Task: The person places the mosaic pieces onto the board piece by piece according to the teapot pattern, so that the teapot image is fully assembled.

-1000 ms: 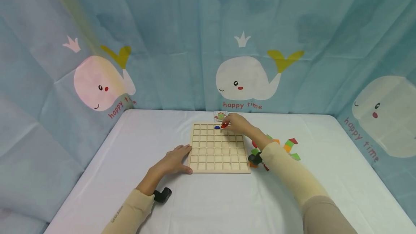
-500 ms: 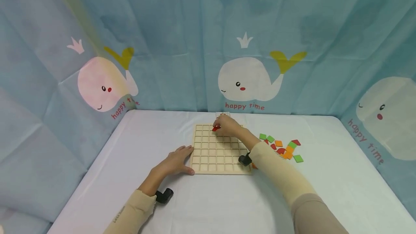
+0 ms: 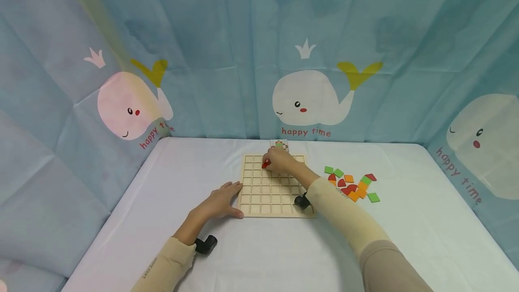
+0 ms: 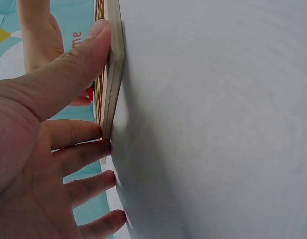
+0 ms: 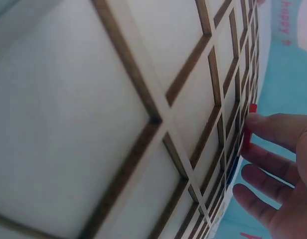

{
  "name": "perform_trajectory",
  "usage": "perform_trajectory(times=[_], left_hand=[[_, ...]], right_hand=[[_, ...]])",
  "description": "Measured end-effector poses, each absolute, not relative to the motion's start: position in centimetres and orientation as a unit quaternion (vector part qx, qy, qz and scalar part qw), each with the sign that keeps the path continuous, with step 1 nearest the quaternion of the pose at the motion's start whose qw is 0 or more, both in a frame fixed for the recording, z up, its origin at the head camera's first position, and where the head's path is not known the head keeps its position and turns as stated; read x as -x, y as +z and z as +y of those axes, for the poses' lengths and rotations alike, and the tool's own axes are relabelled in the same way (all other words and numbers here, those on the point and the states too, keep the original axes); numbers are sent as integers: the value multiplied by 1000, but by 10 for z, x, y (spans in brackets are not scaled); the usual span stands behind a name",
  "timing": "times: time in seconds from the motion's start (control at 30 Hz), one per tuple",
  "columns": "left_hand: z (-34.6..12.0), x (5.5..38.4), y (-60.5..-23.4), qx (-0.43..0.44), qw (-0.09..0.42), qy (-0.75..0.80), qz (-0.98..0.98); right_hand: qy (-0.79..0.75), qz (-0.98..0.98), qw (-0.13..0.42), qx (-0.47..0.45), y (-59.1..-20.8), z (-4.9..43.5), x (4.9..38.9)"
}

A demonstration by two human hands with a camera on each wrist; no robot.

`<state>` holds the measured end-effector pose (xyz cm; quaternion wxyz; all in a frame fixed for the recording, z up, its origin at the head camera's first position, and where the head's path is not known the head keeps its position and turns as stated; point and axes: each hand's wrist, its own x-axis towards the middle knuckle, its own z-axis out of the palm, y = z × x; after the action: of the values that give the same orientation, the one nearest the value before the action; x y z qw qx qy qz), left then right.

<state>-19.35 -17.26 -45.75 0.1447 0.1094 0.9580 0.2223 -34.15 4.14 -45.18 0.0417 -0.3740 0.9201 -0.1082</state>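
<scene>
A square wooden grid board (image 3: 265, 198) lies on the white table. My left hand (image 3: 220, 200) rests along the board's left side, its fingers fairly straight; in the left wrist view its thumb (image 4: 88, 52) lies on the rim. Over the board's far rows, my right hand (image 3: 277, 160) pinches a small red piece (image 3: 265, 164) between thumb and fingertips. From the right wrist view, that red piece (image 5: 247, 133) stands on edge at the grid. Beside it a blue piece (image 5: 232, 171) sits in the grid; the right hand hides it in the head view.
A small picture card (image 3: 279, 143) lies just beyond the board's far edge. Several loose flat pieces, such as a green square (image 3: 373, 198), an orange square (image 3: 348, 178) and a red triangle (image 3: 371, 177), are scattered to the right of the board.
My right hand has moved left over the board with the red piece, past where the blue one lies, then slightly nearer. The left hand has stayed at the board's side.
</scene>
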Motion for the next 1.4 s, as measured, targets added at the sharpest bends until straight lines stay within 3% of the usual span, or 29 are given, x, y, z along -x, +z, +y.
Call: perform_trajectory(times=[1.4], left_hand=[[-175, 195, -466, -110, 137, 239, 955]], right_hand=[[-141, 919, 56, 363, -447, 49, 338]])
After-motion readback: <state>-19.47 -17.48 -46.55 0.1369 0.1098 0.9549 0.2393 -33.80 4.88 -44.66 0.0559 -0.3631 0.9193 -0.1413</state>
